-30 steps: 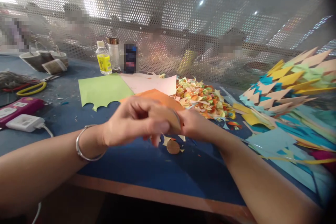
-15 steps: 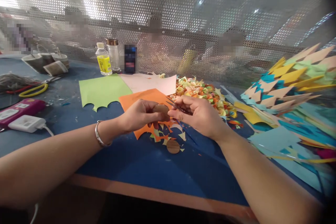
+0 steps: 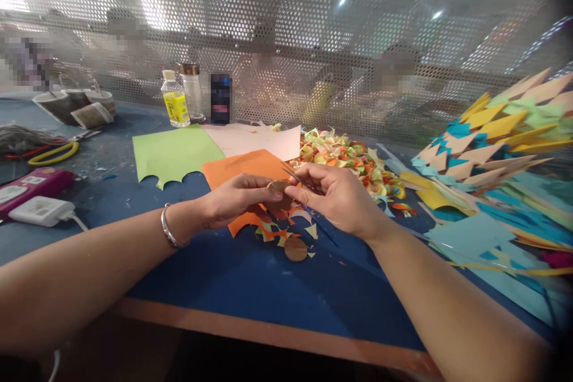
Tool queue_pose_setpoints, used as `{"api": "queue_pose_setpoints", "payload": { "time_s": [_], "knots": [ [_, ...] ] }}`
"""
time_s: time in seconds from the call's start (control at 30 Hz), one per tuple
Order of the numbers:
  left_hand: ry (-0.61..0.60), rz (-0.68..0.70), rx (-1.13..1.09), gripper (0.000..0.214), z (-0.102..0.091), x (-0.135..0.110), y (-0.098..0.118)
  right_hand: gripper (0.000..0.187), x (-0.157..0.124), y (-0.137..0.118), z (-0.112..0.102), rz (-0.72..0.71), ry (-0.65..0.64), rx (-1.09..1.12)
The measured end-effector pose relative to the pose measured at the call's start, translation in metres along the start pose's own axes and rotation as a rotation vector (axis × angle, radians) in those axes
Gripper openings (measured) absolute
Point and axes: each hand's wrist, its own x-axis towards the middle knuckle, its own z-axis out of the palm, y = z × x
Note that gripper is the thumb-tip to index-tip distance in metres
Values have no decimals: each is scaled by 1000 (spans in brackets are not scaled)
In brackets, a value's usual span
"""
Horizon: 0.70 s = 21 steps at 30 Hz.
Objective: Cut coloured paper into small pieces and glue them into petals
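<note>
My left hand [image 3: 237, 198] pinches a small round brown disc [image 3: 280, 188] between thumb and fingers. Opposite it, my right hand [image 3: 342, 194] is closed around slim metal tweezers [image 3: 295, 175], their pointed ends beside the upper edge of the disc. The right fingertips sit close to the disc; whether they touch it I cannot tell. Below the hands, a second disc with a wood-like grain [image 3: 296, 249] lies flat among small paper scraps [image 3: 271, 231]. Partly under my left hand is an orange paper sheet [image 3: 246, 164] with a scalloped cut edge.
Green paper [image 3: 179, 152] and pale pink paper [image 3: 264, 138] lie behind. A pile of curled paper pieces [image 3: 353, 164] is beyond my right hand. On the right stands a spiky folded-paper object [image 3: 483, 143]. A bottle [image 3: 176, 101], a phone [image 3: 221, 98] and yellow-handled scissors [image 3: 54, 155] are farther off.
The disc in my left hand has turned and shows more of its face. My left fingers have straightened somewhat. The tweezers' tips, apart before, now look closer together.
</note>
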Motion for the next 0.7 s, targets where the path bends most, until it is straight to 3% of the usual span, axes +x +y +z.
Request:
{"api": "queue_pose_setpoints", "payload": {
  "time_s": [0.7],
  "knots": [
    [53,56,326,25,1,-2,5,24,1,3,1,23,-16,-10]
  ]
}}
